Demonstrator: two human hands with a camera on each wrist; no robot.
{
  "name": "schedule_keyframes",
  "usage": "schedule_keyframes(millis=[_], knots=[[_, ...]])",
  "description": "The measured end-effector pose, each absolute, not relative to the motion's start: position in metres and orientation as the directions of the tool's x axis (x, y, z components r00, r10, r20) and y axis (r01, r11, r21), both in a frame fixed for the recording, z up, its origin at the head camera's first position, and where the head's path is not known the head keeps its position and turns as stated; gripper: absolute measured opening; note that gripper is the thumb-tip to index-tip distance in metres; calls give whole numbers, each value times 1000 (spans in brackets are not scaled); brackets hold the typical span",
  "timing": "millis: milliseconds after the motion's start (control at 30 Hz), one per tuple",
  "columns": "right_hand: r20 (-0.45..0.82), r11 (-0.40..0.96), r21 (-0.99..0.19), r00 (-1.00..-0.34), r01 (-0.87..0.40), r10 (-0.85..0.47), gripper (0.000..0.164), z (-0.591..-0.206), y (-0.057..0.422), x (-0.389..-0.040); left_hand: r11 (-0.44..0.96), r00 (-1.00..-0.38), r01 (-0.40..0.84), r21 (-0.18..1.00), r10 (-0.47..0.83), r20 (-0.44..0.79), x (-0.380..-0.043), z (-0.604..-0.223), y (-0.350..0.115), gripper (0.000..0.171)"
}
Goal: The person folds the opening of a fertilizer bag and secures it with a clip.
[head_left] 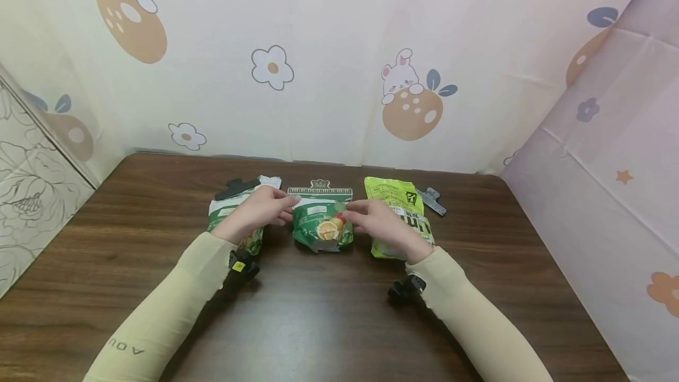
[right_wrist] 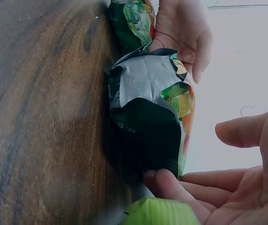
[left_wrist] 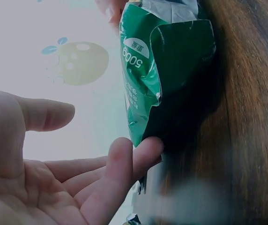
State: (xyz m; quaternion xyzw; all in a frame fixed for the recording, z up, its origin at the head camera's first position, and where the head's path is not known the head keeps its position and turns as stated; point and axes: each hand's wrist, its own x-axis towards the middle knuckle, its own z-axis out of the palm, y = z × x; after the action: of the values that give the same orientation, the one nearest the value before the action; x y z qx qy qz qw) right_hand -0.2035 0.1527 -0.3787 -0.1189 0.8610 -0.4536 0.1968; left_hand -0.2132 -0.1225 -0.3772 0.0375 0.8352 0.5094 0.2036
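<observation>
A green food bag (head_left: pixel 322 226) with orange and fruit pictures lies on the table between my two hands. A green sealing clip (head_left: pixel 320 190) with ruler marks runs along its far edge. My left hand (head_left: pixel 262 210) is at the bag's left side; in the left wrist view its fingertips (left_wrist: pixel 148 146) touch the bag's corner and its thumb stands apart. My right hand (head_left: pixel 386 226) is at the right side, its fingertips (right_wrist: pixel 164 180) at the bag's corner and its thumb raised away. Neither hand is gripping the bag.
Partly behind my left forearm lies another green bag (head_left: pixel 217 208) with a black clip (head_left: pixel 237 188) at its far end. A yellow-green bag (head_left: pixel 389 190) lies under my right wrist, with a dark grey ruler clip (head_left: pixel 434 200) beside it. A patterned curtain (head_left: pixel 329 117) borders the table's far edge.
</observation>
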Motion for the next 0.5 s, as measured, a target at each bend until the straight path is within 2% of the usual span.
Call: schedule_keyframes(millis=[167, 367, 500], knots=[[-231, 595, -801, -890, -56, -394, 50, -379, 153, -202, 524, -911, -104, 846, 291, -292, -213, -378, -122, 58], [-206, 703, -693, -889, -162, -408, 55, -382, 153, -203, 563, -907, -55, 825, 317, -276, -212, -377, -121, 56], [-203, 733, -654, -889, -189, -410, 55, -382, 153, -205, 582, -915, -36, 812, 307, -260, -210, -375, -121, 53]])
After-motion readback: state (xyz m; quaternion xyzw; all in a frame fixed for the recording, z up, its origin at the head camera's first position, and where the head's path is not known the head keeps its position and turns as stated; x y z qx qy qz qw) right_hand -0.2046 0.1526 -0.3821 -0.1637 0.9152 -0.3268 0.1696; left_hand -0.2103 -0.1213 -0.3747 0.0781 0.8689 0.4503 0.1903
